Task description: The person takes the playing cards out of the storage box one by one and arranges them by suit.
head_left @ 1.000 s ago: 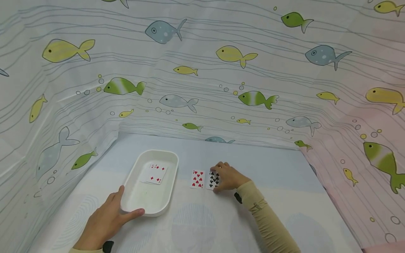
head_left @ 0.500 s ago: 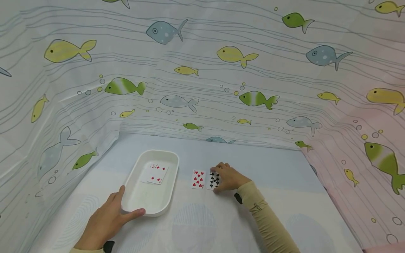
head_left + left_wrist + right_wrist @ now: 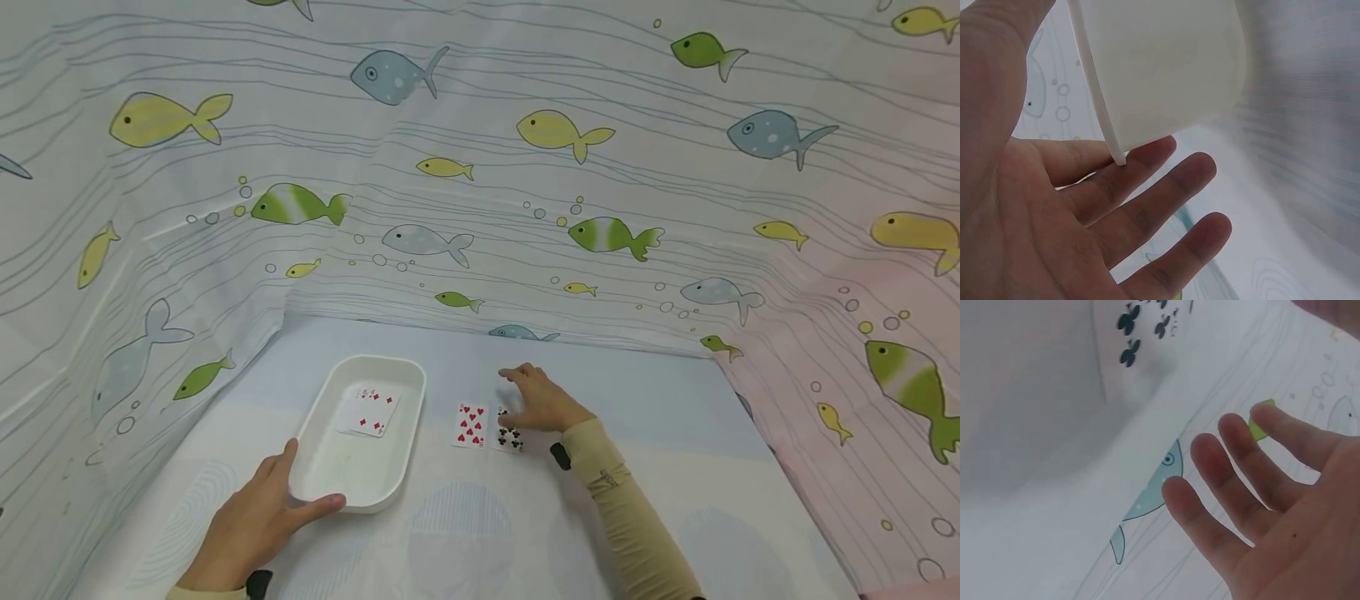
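My left hand (image 3: pixel 251 521) holds the near left corner of a white plastic tray (image 3: pixel 412 433), thumb on its front side and fingers along its left side. In the left wrist view, the fingers (image 3: pixel 1194 172) lie against the tray's wall (image 3: pixel 1166 69). Inside the tray is a small overlapping pile of playing cards (image 3: pixel 371 414), a diamonds card on top. My right hand (image 3: pixel 543 400) hovers over a clubs playing card (image 3: pixel 510 440), fingers spread with nothing between them, partly hiding it. Just left of that lies a hearts playing card (image 3: pixel 470 425), face up.
A pale cloth with faint circle prints covers the table (image 3: pixel 465 533). Fish-patterned fabric (image 3: pixel 480 233) rises as walls at the back and both sides. The tray stands left of the two face-up cards.
My right hand has let go of the clubs card and lifted up and away from it, its fingers opening. The clubs card stays beside the hearts card; my left hand stays at the tray.
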`<state>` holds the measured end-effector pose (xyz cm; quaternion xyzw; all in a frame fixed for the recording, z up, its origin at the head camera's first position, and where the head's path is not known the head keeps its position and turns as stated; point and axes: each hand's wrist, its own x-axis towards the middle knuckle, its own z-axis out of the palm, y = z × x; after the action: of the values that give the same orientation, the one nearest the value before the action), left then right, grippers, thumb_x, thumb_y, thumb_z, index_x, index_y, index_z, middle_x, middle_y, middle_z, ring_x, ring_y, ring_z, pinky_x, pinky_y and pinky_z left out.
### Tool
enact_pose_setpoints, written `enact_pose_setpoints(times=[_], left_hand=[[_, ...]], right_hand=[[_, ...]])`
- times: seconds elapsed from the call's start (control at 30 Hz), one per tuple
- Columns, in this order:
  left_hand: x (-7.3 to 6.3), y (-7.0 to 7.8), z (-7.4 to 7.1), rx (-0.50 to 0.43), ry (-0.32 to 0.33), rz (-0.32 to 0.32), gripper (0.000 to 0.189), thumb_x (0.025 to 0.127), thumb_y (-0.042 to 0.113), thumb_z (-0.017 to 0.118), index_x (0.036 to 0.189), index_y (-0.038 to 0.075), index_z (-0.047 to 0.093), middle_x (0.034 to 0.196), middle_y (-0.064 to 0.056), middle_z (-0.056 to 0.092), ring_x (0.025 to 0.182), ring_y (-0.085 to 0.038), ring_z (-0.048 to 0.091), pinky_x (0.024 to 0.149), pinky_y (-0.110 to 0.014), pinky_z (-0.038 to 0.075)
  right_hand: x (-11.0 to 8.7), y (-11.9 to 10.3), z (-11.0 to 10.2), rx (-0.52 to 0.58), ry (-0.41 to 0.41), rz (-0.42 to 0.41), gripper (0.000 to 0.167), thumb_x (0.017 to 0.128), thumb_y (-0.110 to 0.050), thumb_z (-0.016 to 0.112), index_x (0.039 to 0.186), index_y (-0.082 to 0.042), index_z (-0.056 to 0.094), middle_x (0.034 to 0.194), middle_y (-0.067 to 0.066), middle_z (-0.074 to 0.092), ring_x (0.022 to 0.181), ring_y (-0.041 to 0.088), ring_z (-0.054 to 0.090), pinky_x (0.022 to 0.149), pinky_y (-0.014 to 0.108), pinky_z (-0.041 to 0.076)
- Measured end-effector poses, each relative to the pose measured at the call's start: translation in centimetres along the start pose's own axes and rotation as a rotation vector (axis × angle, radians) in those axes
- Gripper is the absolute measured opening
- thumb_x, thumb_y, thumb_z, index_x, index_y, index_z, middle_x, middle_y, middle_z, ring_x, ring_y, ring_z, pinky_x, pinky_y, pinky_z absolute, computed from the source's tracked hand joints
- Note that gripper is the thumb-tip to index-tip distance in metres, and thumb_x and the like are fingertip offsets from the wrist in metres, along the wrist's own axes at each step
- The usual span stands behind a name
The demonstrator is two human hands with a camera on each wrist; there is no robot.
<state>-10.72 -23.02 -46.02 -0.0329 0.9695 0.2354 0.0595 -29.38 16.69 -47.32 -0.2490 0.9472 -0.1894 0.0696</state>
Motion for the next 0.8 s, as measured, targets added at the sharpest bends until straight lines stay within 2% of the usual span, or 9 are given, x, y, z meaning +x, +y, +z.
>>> enact_pose_setpoints(times=[0.2, 0.4, 0.6, 0.8], left_hand=[[0.2, 0.0, 0.0, 0.005, -0.006, 0.0, 0.131, 0.077, 0.082, 0.063, 0.157, -0.009, 0.016, 0.146, -0.034, 0.038, 0.116, -0.049, 0.056, 0.086, -0.064, 0.045], [0.2, 0.0, 0.1, 0.0, 0.006, 0.01, 0.129, 0.077, 0.08, 0.065, 0.157, -0.009, 0.017, 0.146, -0.034, 0.038, 0.116, -0.049, 0.056, 0.086, -0.064, 0.046], [0.1, -0.1, 0.3, -0.007, 0.019, 0.013, 0.131, 0.076, 0.083, 0.064, 0.157, -0.009, 0.018, 0.144, -0.033, 0.04, 0.114, -0.047, 0.057, 0.084, -0.063, 0.047], [0.1, -0.2, 0.4, -0.004, 0.022, 0.016, 0.131, 0.076, 0.083, 0.064, 0.157, -0.009, 0.018, 0.144, -0.033, 0.04, 0.113, -0.047, 0.057, 0.084, -0.062, 0.047]], right_hand=[[0.5, -1.2, -0.1, 0.073, 0.051, -0.009, 0.08, 0.087, -0.044, 0.077, 0.154, -0.015, 0.044, 0.149, 0.013, 0.044, 0.133, 0.027, 0.045, 0.102, 0.052, 0.047], [1.4, -3.2, 0.5, 0.081, 0.062, -0.045, 0.08, 0.088, -0.046, 0.075, 0.154, -0.016, 0.043, 0.153, 0.012, 0.041, 0.136, 0.028, 0.044, 0.103, 0.053, 0.046], [2.5, -5.0, 2.0, 0.08, 0.086, -0.091, 0.075, 0.091, -0.047, 0.071, 0.154, -0.018, 0.042, 0.151, 0.008, 0.043, 0.138, 0.025, 0.043, 0.104, 0.049, 0.047], [3.2, -7.0, 2.7, 0.157, 0.129, -0.148, 0.071, 0.094, -0.042, 0.07, 0.154, -0.016, 0.042, 0.148, 0.006, 0.044, 0.131, 0.023, 0.049, 0.103, 0.041, 0.048]])
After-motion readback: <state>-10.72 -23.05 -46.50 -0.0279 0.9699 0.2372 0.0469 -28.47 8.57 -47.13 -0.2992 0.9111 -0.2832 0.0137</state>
